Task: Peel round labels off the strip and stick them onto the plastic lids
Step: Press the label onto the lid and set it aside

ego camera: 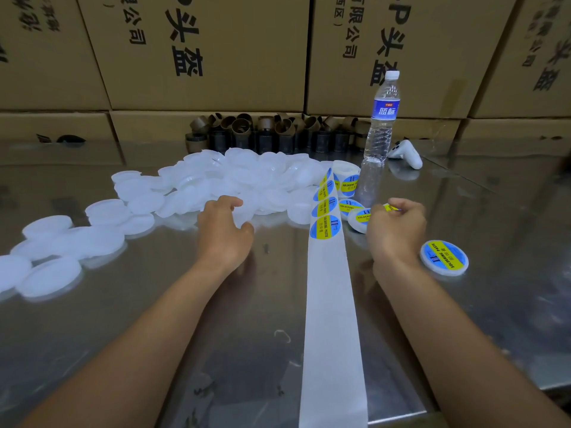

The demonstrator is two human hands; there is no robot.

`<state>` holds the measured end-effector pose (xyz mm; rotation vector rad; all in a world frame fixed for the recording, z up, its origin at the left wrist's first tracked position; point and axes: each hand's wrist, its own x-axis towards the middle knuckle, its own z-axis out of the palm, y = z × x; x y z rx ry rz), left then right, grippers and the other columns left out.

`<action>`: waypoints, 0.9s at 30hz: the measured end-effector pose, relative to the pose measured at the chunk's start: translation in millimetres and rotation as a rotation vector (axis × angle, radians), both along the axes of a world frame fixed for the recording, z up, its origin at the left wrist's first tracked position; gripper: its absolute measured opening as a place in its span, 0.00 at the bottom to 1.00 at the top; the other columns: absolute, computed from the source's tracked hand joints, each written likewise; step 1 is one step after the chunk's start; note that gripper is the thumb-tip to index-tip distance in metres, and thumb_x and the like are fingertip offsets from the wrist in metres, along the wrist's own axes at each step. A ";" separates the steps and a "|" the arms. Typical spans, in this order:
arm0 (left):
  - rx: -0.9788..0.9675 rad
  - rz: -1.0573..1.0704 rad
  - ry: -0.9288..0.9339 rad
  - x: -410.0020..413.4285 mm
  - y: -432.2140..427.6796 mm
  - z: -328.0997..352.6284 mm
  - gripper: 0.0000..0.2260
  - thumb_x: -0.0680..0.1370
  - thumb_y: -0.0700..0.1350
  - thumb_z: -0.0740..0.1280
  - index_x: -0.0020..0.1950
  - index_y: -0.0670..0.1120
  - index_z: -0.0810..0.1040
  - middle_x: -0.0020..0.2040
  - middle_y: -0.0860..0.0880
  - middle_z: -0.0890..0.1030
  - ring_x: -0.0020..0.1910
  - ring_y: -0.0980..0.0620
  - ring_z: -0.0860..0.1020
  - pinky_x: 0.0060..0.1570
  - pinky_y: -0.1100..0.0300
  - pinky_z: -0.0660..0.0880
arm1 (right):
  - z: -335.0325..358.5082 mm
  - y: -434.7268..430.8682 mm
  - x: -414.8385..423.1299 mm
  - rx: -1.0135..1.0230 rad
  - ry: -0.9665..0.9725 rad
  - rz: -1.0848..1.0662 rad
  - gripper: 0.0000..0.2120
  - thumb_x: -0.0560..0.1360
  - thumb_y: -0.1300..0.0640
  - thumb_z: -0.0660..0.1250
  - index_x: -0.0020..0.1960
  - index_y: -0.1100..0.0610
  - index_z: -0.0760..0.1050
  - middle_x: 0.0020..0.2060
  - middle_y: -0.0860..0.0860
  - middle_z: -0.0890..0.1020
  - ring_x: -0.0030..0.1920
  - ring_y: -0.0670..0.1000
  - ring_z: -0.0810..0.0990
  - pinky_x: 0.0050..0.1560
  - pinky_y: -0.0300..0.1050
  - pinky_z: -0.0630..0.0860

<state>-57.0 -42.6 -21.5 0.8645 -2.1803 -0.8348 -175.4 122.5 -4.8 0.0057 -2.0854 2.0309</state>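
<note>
A pile of white plastic lids point(213, 180) spreads over the left and centre of the shiny tabletop point(148, 310). The left hand point(224, 230) curls its fingers round 1 bare lid point(245, 214) at the pile's near edge. A white strip point(332, 304) runs up the middle of the frame, carrying a row of round blue-and-yellow labels point(325, 227). To its right, the right hand point(397, 230) pinches 1 peeled label point(390, 207). Lower right of that hand lies 1 labelled lid point(444, 257).
</note>
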 end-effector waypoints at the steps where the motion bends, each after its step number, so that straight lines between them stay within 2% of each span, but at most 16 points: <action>1: -0.009 0.010 -0.034 0.7 -0.5 0.1 0.19 0.77 0.39 0.65 0.69 0.44 0.70 0.67 0.44 0.69 0.68 0.45 0.65 0.62 0.58 0.63 | 0.8 -0.1 2.9 0.001 0.052 0.014 0.09 0.73 0.64 0.62 0.52 0.55 0.71 0.48 0.54 0.75 0.47 0.53 0.76 0.49 0.43 0.71; 3: -0.024 -0.001 -0.095 2.0 -0.5 -0.8 0.22 0.77 0.40 0.65 0.72 0.43 0.67 0.71 0.45 0.67 0.71 0.45 0.60 0.66 0.56 0.60 | 1.7 -1.8 8.7 0.008 0.140 0.061 0.09 0.73 0.65 0.62 0.50 0.54 0.70 0.43 0.51 0.74 0.45 0.50 0.74 0.46 0.40 0.69; 7: -0.057 -0.076 -0.208 3.8 -0.4 -4.4 0.24 0.79 0.43 0.63 0.74 0.44 0.65 0.76 0.50 0.61 0.74 0.48 0.54 0.70 0.56 0.55 | 1.2 -5.7 14.7 0.022 0.216 0.135 0.09 0.73 0.67 0.62 0.48 0.54 0.70 0.38 0.44 0.73 0.45 0.50 0.74 0.48 0.45 0.72; 10: -0.104 -0.089 -0.303 4.2 -1.1 -4.8 0.24 0.80 0.46 0.62 0.75 0.45 0.63 0.78 0.48 0.57 0.76 0.46 0.52 0.72 0.54 0.52 | 0.3 -5.6 15.1 0.015 0.227 0.165 0.09 0.73 0.67 0.61 0.47 0.54 0.71 0.37 0.44 0.73 0.45 0.53 0.76 0.47 0.47 0.73; 13: -0.148 -0.063 -0.328 5.0 0.1 -3.0 0.22 0.80 0.46 0.62 0.74 0.46 0.65 0.74 0.45 0.64 0.74 0.45 0.57 0.71 0.52 0.54 | 0.1 -5.8 14.9 0.012 0.225 0.180 0.10 0.73 0.68 0.61 0.46 0.54 0.71 0.37 0.44 0.74 0.46 0.54 0.77 0.48 0.47 0.73; 17: -0.242 -0.034 -0.379 7.7 1.5 -1.9 0.20 0.80 0.47 0.61 0.71 0.47 0.67 0.65 0.46 0.74 0.70 0.45 0.65 0.70 0.50 0.57 | -0.2 -5.9 14.7 0.015 0.224 0.207 0.10 0.73 0.67 0.61 0.46 0.53 0.71 0.37 0.45 0.74 0.48 0.58 0.79 0.51 0.51 0.74; 22: -0.404 0.024 -0.447 10.9 8.5 0.0 0.17 0.80 0.51 0.59 0.68 0.51 0.70 0.60 0.47 0.78 0.64 0.45 0.71 0.67 0.49 0.57 | -0.4 -6.1 14.7 0.035 0.224 0.218 0.09 0.73 0.67 0.61 0.46 0.54 0.72 0.36 0.45 0.75 0.48 0.57 0.79 0.49 0.49 0.73; 27: -0.464 0.088 -0.382 12.9 9.0 3.8 0.14 0.80 0.55 0.61 0.62 0.51 0.75 0.59 0.48 0.78 0.61 0.45 0.74 0.66 0.49 0.58 | -0.5 -6.4 15.5 0.045 0.229 0.227 0.09 0.73 0.67 0.60 0.47 0.54 0.72 0.36 0.44 0.75 0.48 0.56 0.80 0.48 0.46 0.73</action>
